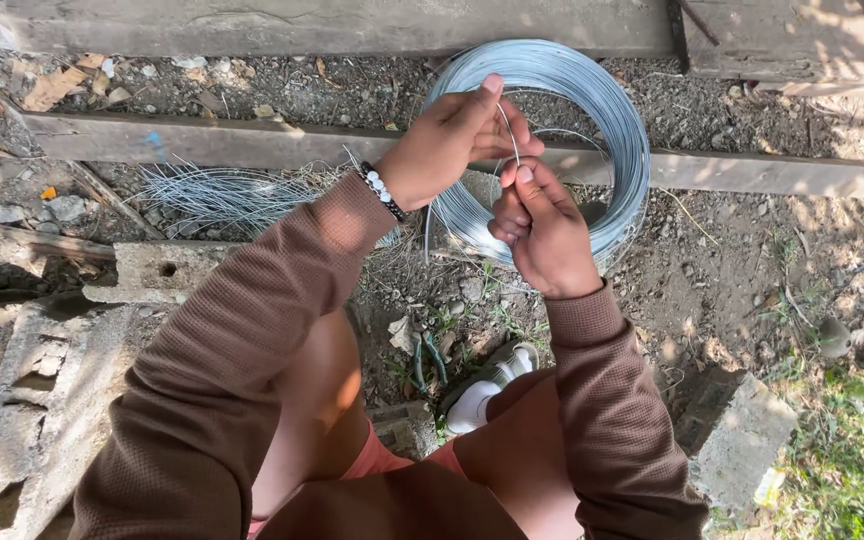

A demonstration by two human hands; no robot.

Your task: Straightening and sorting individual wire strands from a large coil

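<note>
Dirt ground, both hands [497,175] pinching one wire strand [512,135], wire coil [592,110] behind

We are outdoors, looking down at bare ground [722,270] of dirt and small stones in bright sunlight. A weathered wooden plank [252,142] runs across it from left to right, and a wider concrete slab [332,22] lies along the top edge. To our left sit rough concrete blocks [22,400], partly in shade, with dry leaves [52,88] scattered above them. A bundle of cut wire pieces [222,195] rests just below the plank. At lower right we see another concrete block [742,440] beside a patch of grass [847,470].
</note>
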